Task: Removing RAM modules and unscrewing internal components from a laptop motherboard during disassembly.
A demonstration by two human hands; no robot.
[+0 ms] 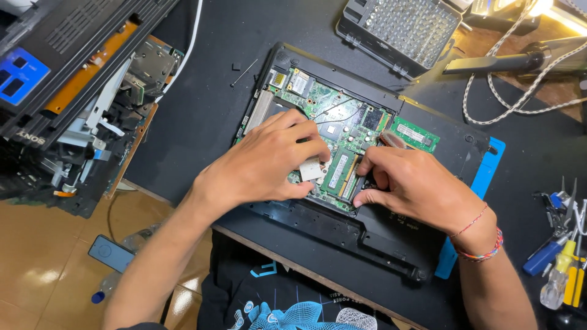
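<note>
Working over the opened laptop (367, 232) on the dark worktop (202, 116), you have both hands down on the green mainboard (333, 122). Your right hand (413, 186) sits at the memory module (340, 172) — a slim green stick lying flat in its slot, long axis running from upper right to lower left, roughly along the board's short side. Right grip: thumb and forefinger pressed together at the module's right edge, pinching something small there; whether that is the latch or the module's own edge you cannot tell, the fingers cover it. Your left hand (266, 162) rests just to the left, fingers curled down and loosely spread, tips on the pale metal plate (312, 168) beside the stick, touching but not clamping anything visible. So the module lies between the two hands — nearer the right grip, which meets it from the right, across its long axis. Around: a screwdriver bit case (400, 30) at the top, hand tools (562, 256) at the right edge, a gutted black device (79, 91) on the left, a blue mat (483, 177) under the laptop.
</note>
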